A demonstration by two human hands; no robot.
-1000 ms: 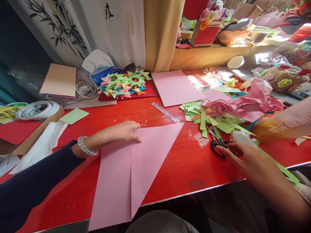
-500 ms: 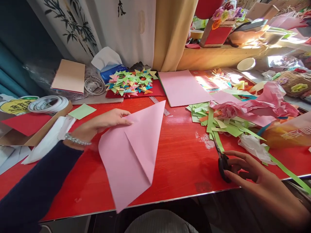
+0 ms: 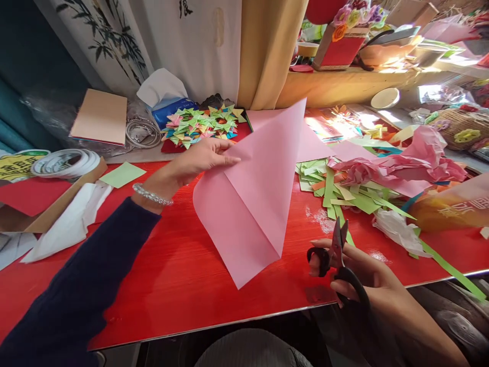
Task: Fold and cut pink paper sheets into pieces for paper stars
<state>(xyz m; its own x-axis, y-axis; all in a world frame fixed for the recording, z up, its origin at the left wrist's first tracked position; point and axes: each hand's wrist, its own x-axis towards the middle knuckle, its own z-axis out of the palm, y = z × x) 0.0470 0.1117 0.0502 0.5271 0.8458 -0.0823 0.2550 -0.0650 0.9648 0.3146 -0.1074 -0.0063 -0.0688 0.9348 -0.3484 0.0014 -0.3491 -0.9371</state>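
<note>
My left hand (image 3: 208, 158) pinches the upper left edge of a pink sheet of paper (image 3: 263, 188), with the thumb on top. The sheet has one corner folded over, so a diagonal edge runs down its face, and it is raised at a tilt above the red table (image 3: 171, 285). In my right hand (image 3: 367, 270) is a pair of black-handled scissors (image 3: 338, 244). Its blades point up and are slightly apart, and fingers pass through the handle loops. The scissors are to the right of the sheet, apart from it.
Green paper strips (image 3: 355, 199) and crumpled pink paper (image 3: 412, 163) lie on the right. Behind the held sheet is another pink sheet (image 3: 317, 145). Folded paper stars (image 3: 202, 125) sit at the back. A small green square (image 3: 123, 175) and a cardboard box (image 3: 72, 196) are at left.
My left hand has moved the pink sheet up and to the right. My right hand has lifted the scissors off the table, and the blades have come apart.
</note>
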